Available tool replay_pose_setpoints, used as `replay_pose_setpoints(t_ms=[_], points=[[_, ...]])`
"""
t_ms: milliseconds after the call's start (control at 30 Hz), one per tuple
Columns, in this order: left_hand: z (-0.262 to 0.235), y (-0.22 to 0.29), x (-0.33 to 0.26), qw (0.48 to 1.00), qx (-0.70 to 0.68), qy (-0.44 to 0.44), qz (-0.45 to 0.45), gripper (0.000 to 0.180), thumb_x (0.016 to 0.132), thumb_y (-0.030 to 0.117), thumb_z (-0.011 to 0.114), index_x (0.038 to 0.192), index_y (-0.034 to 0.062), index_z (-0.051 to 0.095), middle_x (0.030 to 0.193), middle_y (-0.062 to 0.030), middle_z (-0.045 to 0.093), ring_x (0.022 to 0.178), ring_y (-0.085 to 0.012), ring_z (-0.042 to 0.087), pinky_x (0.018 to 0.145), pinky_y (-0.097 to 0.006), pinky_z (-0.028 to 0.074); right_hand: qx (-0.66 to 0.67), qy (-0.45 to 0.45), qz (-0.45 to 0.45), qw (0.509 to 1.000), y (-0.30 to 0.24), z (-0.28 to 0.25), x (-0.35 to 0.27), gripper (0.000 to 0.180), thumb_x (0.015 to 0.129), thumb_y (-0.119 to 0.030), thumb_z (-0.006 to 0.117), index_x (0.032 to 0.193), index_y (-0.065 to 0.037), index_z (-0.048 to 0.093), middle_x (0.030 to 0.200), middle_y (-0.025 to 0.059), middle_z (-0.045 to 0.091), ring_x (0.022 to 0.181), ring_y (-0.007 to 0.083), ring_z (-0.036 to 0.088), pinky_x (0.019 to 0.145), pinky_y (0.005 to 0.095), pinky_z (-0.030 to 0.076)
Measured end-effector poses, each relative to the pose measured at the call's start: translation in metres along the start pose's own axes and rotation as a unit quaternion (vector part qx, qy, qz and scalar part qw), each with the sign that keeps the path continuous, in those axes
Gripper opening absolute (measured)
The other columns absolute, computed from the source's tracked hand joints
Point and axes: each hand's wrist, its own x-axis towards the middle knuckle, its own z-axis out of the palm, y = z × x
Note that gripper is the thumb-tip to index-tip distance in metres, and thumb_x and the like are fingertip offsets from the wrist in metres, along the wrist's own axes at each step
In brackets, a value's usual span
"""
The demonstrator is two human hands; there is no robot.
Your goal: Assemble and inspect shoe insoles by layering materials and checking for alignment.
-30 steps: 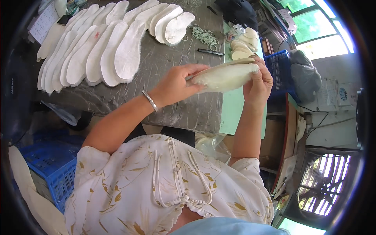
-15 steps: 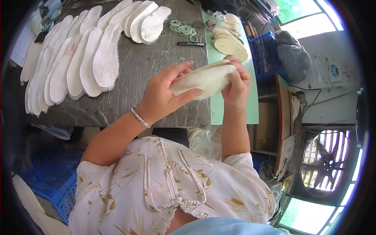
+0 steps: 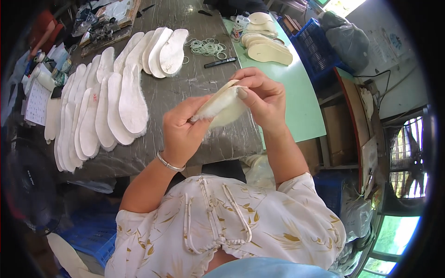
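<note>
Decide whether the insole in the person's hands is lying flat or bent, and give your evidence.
Bent. The insole curves between the left hand and right hand, raised off the grey table.

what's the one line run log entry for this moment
left hand: grips fleecy insole | right hand: pinches its top edge | insole: held above grey table | table: rows of white insoles

bare grey tabletop (image 3: 185,99) right under my hands is free to pass over. left of it the fanned row of white insoles (image 3: 106,111) blocks things, further back a black pen (image 3: 220,62) and rubber bands (image 3: 206,47), tan soles (image 3: 269,48) sit far right.
</note>
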Motion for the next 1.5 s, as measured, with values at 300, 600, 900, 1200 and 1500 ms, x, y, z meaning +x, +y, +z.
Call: replay_pose_setpoints(t_ms=[300, 600, 900, 1200, 1500], points=[[-0.006, 0.0, -0.002, 1.0, 0.004, 0.002, -0.005, 0.027, 0.08, -0.003, 0.07, 0.107, -0.0024, 0.069, 0.097, -0.0084, 0.071, 0.086, -0.0101, 0.065, 0.075, -0.024, 0.052, -0.012, 0.008, -0.007, 1.0, -0.009, 0.016, 0.007, 0.005, 0.084, 0.002, 0.068, 0.089, 0.004, 0.067, 0.105, 0.0126, 0.065, 0.093, 0.0142, 0.063, 0.082, 0.0279, 0.053], [-0.006, 0.021, 0.024, 0.998, -0.03, 0.022, -0.045, 0.023, 0.093, 0.011, 0.067, 0.11, -0.0032, 0.068, 0.095, -0.0063, 0.072, 0.081, -0.0077, 0.064, 0.074, -0.023, 0.052, -0.09, 0.007, 0.002, 0.996, -0.004, 0.027, 0.009, 0.021, 0.082, -0.001, 0.069, 0.102, -0.002, 0.064, 0.107, 0.008, 0.065, 0.095, 0.0117, 0.062, 0.081, 0.027, 0.052], [-0.026, 0.009, 0.029, 0.987, -0.12, 0.106, 0.001, 0.024, 0.099, 0.015, 0.058, 0.116, -0.0035, 0.06, 0.104, -0.0061, 0.067, 0.092, -0.0086, 0.061, 0.082, -0.023, 0.049, -0.167, 0.021, -0.084, 0.982, 0.003, 0.037, -0.008, 0.062, 0.076, -0.016, 0.082, 0.13, -0.001, 0.056, 0.112, 0.0111, 0.068, 0.099, 0.018, 0.065, 0.086, 0.0308, 0.051], [-0.02, 0.005, 0.023, 0.987, -0.099, 0.127, 0.005, 0.024, 0.1, 0.013, 0.055, 0.118, -0.0033, 0.056, 0.111, -0.0093, 0.064, 0.1, -0.0133, 0.061, 0.089, -0.028, 0.049, -0.327, 0.17, -0.237, 0.899, 0.01, 0.06, 0.001, 0.048, 0.066, -0.018, 0.084, 0.108, -0.004, 0.064, 0.103, 0.0111, 0.065, 0.087, 0.0251, 0.062, 0.075, 0.0348, 0.049], [-0.015, -0.001, 0.025, 0.972, -0.164, 0.17, 0.001, 0.023, 0.1, 0.012, 0.056, 0.117, -0.0034, 0.056, 0.109, -0.0094, 0.065, 0.098, -0.0124, 0.061, 0.087, -0.026, 0.049, -0.326, 0.144, -0.201, 0.912, 0.02, 0.052, -0.007, 0.02, 0.073, -0.008, 0.079, 0.087, -0.004, 0.065, 0.1, 0.0104, 0.066, 0.083, 0.0223, 0.064, 0.071, 0.0324, 0.05]])
